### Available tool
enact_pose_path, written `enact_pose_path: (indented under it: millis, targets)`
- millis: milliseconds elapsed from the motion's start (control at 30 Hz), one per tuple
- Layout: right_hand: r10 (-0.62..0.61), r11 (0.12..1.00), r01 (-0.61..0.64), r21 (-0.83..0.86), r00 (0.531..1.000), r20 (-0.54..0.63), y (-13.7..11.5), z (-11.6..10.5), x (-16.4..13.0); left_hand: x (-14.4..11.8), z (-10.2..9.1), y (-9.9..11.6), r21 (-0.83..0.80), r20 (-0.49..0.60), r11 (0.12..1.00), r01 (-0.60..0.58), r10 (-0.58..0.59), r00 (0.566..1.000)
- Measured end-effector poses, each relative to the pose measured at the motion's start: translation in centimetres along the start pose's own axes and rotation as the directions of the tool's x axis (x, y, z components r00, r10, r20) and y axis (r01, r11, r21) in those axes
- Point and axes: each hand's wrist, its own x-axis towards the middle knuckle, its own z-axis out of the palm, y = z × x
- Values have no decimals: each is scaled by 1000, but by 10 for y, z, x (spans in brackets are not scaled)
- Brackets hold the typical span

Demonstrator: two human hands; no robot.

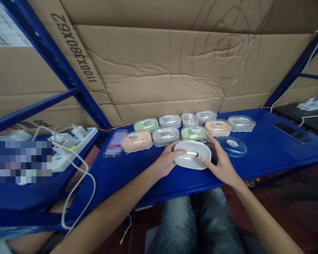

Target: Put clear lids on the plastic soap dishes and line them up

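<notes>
A light grey oval plastic box (pixel 182 163) with a cream strip in a slot on its top is held over the front of the table. My left hand (pixel 167 160) grips its left end, thumb lying on top by the slot. At the right end, my right hand (pixel 220 160) has its thumb on the upper face and its fingers around the far side. A clear oval lid (pixel 237 150) with a round sticker lies just right of my right hand. Behind the held box stands a green box (pixel 192 134) under a clear cover.
Several covered oval boxes line the back, among them a peach box (pixel 141 141), a grey box (pixel 164 137) and another grey box (pixel 241 124). A dark phone-like slab (pixel 293 133) lies right on the blue table (pixel 108 190). Power strips (pixel 76 146) and white cables stand left; cardboard (pixel 148 70) rises behind.
</notes>
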Motion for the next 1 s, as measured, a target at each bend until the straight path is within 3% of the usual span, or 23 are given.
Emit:
enact_pose_path:
  millis: [100,267,433,600,700,800,867,1000]
  targets:
    - [143,980,-139,145,990,-17,6,0,3,1,0,0,-5,35,1000,-11,11,999]
    - [216,972,-213,95,976,-27,10,-2,2,2,-1,-2,28,43,999,20,-21,999]
    - [207,973,-206,104,978,-4,11,0,2,4,-3,-3,51,48,998,29,-32,998]
    - [72,992,-75,-101,997,-38,1,-6,3,5,-5,-1,48,61,999,12,-15,998]
    - [-40,966,13,-257,994,-101,5,-33,2,7,-8,0,-2,-2,999,52,-52,999]
    - [-139,822,60,-566,985,-98,31,-77,-3,9,-11,1,-34,-21,996,84,-85,996]
    - [-88,737,44,-675,996,-32,56,-104,-9,10,-11,2,-52,30,993,110,-108,994]
    - [30,779,17,-627,998,63,85,-129,-24,8,-6,9,-85,112,984,157,-147,983]
